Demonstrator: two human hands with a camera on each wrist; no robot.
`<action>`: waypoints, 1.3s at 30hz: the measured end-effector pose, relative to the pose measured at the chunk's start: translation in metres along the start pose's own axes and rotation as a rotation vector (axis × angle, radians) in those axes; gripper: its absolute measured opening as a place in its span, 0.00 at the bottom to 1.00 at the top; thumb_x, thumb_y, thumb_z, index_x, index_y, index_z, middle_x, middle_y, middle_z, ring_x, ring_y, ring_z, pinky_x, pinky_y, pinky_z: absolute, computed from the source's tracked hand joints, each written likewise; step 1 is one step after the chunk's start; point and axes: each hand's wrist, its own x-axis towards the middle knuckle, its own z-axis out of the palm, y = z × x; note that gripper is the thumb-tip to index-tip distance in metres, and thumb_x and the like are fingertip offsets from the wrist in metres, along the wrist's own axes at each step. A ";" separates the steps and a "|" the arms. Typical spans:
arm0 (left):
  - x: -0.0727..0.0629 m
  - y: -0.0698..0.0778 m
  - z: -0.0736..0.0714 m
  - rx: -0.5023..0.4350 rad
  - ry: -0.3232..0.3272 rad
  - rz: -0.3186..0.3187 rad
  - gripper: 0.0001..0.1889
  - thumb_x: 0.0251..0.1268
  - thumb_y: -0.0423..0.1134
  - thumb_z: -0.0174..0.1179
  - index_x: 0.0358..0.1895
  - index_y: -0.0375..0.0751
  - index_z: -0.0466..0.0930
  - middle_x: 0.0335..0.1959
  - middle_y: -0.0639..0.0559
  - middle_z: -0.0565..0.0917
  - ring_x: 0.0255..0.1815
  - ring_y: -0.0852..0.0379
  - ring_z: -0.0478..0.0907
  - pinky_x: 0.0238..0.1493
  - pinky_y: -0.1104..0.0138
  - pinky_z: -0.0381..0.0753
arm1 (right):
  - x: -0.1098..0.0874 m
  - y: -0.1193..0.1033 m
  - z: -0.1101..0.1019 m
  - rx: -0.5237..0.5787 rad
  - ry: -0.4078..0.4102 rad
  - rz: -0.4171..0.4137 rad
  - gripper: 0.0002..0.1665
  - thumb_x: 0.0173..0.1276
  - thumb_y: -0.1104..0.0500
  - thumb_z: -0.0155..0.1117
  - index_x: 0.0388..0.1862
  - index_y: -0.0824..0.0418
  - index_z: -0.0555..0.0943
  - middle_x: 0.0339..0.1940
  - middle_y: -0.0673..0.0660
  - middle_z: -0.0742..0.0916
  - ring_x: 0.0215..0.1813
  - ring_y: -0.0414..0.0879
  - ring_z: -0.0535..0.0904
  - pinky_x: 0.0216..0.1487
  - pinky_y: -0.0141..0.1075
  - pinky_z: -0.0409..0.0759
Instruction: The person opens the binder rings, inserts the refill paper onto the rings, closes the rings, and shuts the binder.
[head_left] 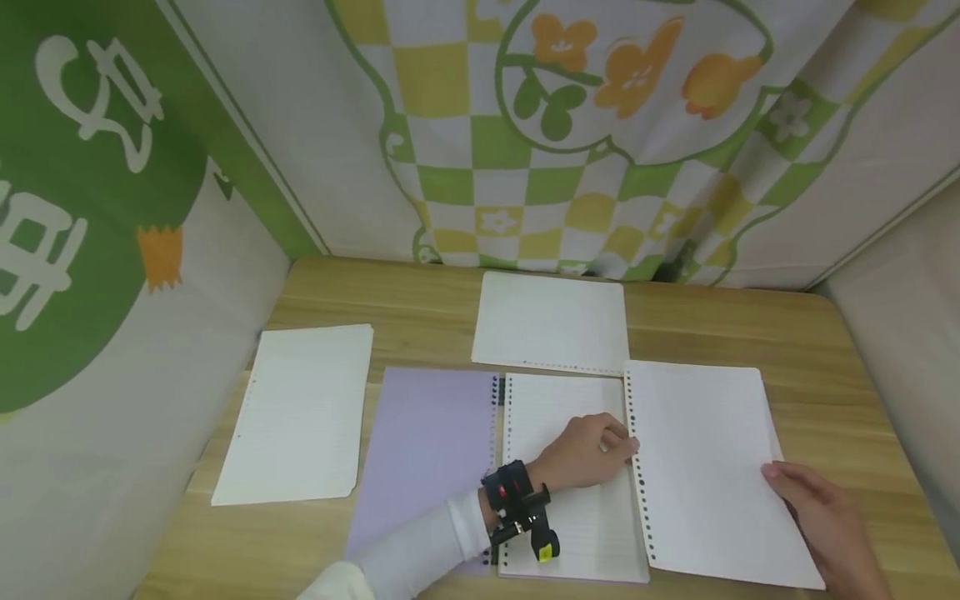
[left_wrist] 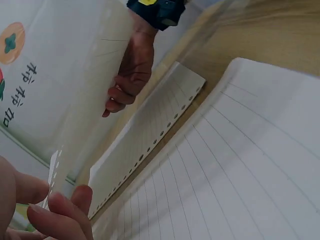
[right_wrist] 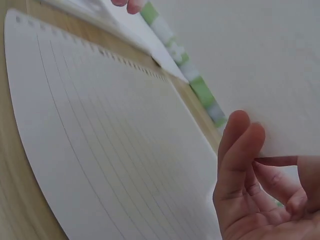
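We see the left hand (head_left: 583, 452) pinching the punched left edge of a white sheet (head_left: 705, 467) between thumb and fingers, while the right hand (head_left: 825, 508) grips the same sheet by its opposite edge. The sheet is held up off the table (head_left: 817, 350), to the right of an open notebook, and in the right wrist view we see a lined sheet with holes (right_wrist: 115, 135) lying beneath it. The left forearm, with a black device (head_left: 517, 500) strapped at the wrist, crosses the notebook's purple cover (head_left: 431, 442) and its lined page (head_left: 555, 408). Just beyond that page we find another loose sheet (head_left: 551, 321) lying sideways, and left of the cover, apart from it, lies lined paper (head_left: 300, 417). Behind the table we see a checked, flowered curtain (head_left: 498, 125).
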 end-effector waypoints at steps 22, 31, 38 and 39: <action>-0.057 -0.039 -0.051 -0.034 0.116 0.004 0.10 0.80 0.43 0.61 0.35 0.46 0.84 0.25 0.58 0.86 0.21 0.66 0.75 0.24 0.73 0.73 | 0.001 -0.031 0.091 -0.303 -0.068 -0.178 0.39 0.78 0.39 0.67 0.69 0.71 0.78 0.53 0.60 0.93 0.45 0.34 0.84 0.44 0.30 0.84; -0.085 -0.055 -0.073 -0.057 0.157 -0.074 0.08 0.80 0.43 0.62 0.42 0.45 0.87 0.32 0.58 0.91 0.29 0.60 0.87 0.30 0.70 0.82 | -0.005 -0.037 0.127 -0.247 -0.075 -0.234 0.34 0.76 0.43 0.71 0.63 0.72 0.82 0.47 0.60 0.94 0.43 0.38 0.87 0.43 0.30 0.84; -0.100 -0.057 -0.089 0.160 0.237 -0.036 0.10 0.77 0.44 0.66 0.53 0.46 0.85 0.40 0.61 0.90 0.31 0.64 0.80 0.34 0.69 0.78 | -0.007 -0.037 0.142 -0.226 -0.079 -0.227 0.32 0.77 0.45 0.70 0.62 0.71 0.83 0.43 0.58 0.94 0.39 0.44 0.89 0.40 0.33 0.83; -0.102 -0.057 -0.091 0.210 0.264 -0.021 0.11 0.76 0.45 0.67 0.55 0.46 0.84 0.42 0.61 0.89 0.33 0.63 0.79 0.35 0.69 0.78 | -0.007 -0.037 0.144 -0.225 -0.080 -0.227 0.31 0.77 0.45 0.70 0.62 0.70 0.83 0.42 0.58 0.94 0.38 0.45 0.89 0.40 0.34 0.83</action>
